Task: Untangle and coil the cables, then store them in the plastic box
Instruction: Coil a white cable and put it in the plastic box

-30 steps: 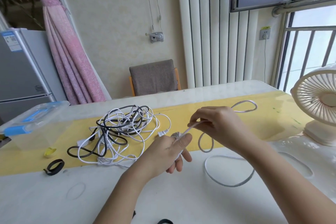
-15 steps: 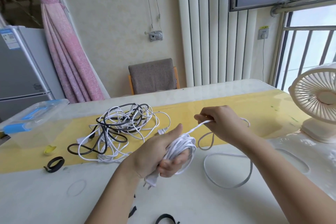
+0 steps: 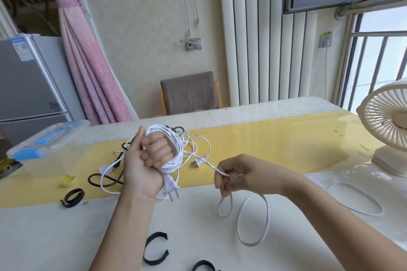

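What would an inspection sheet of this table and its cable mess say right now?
Surface: white table with a yellow strip.
Job's things: white cable, partly coiled, plug hanging; plastic box, lid on, far left.
Clutter: black straps, small yellow object, desk fan.
Grips: left hand grips the coil; right hand pinches the cable's loose run.
Cables: tangled white and black pile behind the left hand; loose loops on the table.
Surroundings: chair, fridge, pink curtain.
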